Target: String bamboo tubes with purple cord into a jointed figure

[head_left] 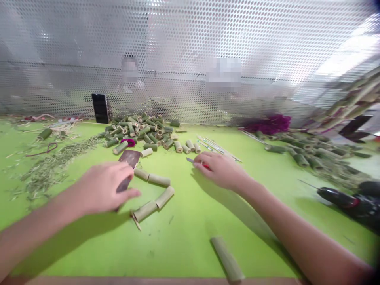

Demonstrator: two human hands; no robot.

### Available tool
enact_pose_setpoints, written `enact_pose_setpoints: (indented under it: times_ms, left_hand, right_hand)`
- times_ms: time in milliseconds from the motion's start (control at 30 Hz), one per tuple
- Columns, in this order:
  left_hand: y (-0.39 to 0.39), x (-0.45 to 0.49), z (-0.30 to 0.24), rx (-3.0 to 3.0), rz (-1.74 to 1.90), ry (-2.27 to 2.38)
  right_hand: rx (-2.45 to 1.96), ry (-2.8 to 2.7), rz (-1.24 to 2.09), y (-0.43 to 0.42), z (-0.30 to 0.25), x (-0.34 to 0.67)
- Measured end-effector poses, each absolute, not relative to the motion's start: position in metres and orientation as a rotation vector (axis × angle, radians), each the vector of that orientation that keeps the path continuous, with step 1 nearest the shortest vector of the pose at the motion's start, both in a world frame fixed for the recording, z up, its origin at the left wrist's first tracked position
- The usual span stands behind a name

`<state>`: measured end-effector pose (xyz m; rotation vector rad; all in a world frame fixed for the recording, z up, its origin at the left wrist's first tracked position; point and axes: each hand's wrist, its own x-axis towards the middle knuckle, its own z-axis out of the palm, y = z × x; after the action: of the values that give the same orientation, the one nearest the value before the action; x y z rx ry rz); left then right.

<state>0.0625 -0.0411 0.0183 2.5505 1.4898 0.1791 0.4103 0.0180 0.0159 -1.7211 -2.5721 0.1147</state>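
My left hand [108, 186] is closed around the narrow part of a dark brown flat tool that looks like a cleaver [130, 156], its wide end pointing away from me. Several pale, peeled bamboo pieces [159, 180] lie in a bent row just right of that hand. Under the fingers of my right hand [219, 169] is a small knife [207, 166] with a red handle; its short blade points left, close to the tabletop. One longer split bamboo piece [227, 259] rests near the front edge, apart from both hands.
Behind my hands is a heap of short green bamboo pieces [145, 128]. Shavings [56, 164] spread at left. A phone [100, 108] leans on the perforated metal wall [178, 59]. Thin sticks [218, 146], more bamboo [314, 156] and a black drill [341, 198] lie to the right.
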Motion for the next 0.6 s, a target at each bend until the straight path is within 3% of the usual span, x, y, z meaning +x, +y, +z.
enact_pose_setpoints:
  times_ms: [233, 600]
  left_hand:
    - [-0.074, 0.09, -0.007, 2.69, 0.229, 1.224]
    - [-0.062, 0.068, -0.005, 2.629, 0.116, 1.074]
  right_hand:
    - [-1.454, -2.626, 0.436, -0.021, 0.007, 0.336]
    - [-1.811, -2.517, 0.513, -0.02, 0.004, 0.339]
